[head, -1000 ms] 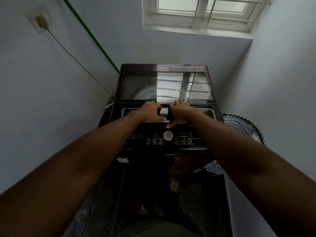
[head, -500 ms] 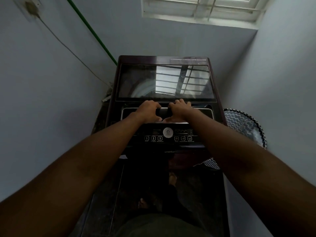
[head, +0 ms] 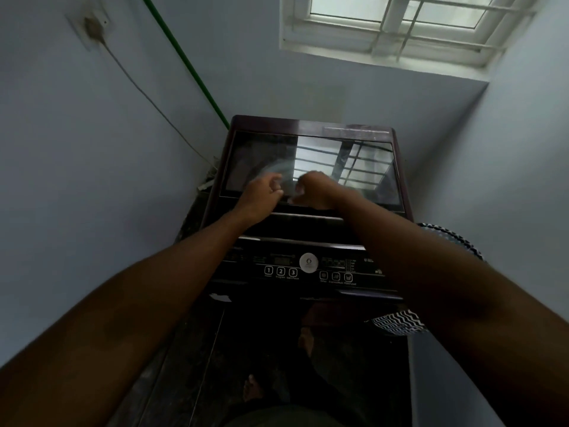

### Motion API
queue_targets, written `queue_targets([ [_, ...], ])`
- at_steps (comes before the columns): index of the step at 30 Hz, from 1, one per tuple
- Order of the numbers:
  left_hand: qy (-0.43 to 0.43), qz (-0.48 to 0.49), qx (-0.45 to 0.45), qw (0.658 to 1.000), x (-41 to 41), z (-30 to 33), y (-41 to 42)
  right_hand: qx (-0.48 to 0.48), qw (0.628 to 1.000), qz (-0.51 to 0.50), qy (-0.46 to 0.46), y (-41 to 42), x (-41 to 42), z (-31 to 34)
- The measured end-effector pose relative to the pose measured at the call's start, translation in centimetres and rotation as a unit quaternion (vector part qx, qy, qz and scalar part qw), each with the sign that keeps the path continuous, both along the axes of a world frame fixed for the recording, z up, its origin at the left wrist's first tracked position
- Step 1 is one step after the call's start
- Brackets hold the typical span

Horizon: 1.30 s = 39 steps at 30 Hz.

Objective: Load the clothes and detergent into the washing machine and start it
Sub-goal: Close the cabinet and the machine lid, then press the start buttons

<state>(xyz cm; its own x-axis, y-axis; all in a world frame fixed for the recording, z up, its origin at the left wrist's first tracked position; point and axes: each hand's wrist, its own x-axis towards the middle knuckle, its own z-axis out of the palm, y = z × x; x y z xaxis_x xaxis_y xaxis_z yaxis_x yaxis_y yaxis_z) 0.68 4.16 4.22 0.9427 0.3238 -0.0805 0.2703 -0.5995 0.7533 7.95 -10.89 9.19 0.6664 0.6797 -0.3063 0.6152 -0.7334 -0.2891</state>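
One washing machine (head: 308, 211) is seen in the corner of the room, standing between two pale walls under one barred window (head: 397, 23). Its one glass lid (head: 311, 166) is shown lifted at the front edge, so that a dark gap is opened between that edge and the control panel (head: 304, 268). Two hands are seen at the middle of the lid's front edge. The left hand (head: 261, 195) is curled at that edge, and the right hand (head: 314, 191) is curled just beside it; both are blurred, and whether the edge is truly gripped cannot be told. On the panel one round white dial (head: 308, 262) is flanked by six small buttons (three numbered on the left, three with icons on the right). One basket (head: 400, 322) with a zigzag pattern is seen at the machine's right side, mostly hidden by the right forearm. One green hose (head: 184, 60) and one thin cable (head: 147, 97) are run down the left wall. No clothes or detergent can be made out.
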Motion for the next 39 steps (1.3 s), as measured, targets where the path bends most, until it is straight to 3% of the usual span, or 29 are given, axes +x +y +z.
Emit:
queue_targets([
  [4, -0.096, 0.032, 0.083, 0.991, 1.2, 3.9, 3.4, 0.092, 0.993, 0.014, -0.078, 4.3, 2.6, 3.6],
  [9, -0.182, 0.101, 0.207, 0.956, 3.6, 10.1, 8.6, 0.197, 0.969, 0.033, -0.143, 9.6, 6.9, 8.7],
  [16, -0.214, 0.169, 0.301, 0.914, 5.9, 19.3, 15.4, 0.307, 0.920, 0.103, -0.220, 16.3, 11.1, 15.6],
  [22, -0.196, 0.198, 0.335, 0.900, 6.1, 22.5, 19.7, 0.351, 0.906, 0.119, -0.205, 21.5, 12.3, 19.0],
  [26, -0.171, 0.228, 0.307, 0.908, 6.1, 23.0, 22.2, 0.375, 0.898, 0.127, -0.190, 25.1, 12.9, 19.6],
  [29, -0.124, 0.202, 0.360, 0.902, 6.7, 22.5, 24.6, 0.390, 0.893, 0.131, -0.180, 28.3, 13.5, 19.4],
  [32, -0.101, 0.162, 0.412, 0.891, 8.0, 22.5, 28.1, 0.385, 0.898, 0.134, -0.166, 31.7, 14.5, 18.8],
  [39, -0.075, 0.175, 0.422, 0.886, 11.5, 22.8, 36.4, 0.352, 0.920, 0.115, -0.129, 39.9, 18.2, 17.4],
])
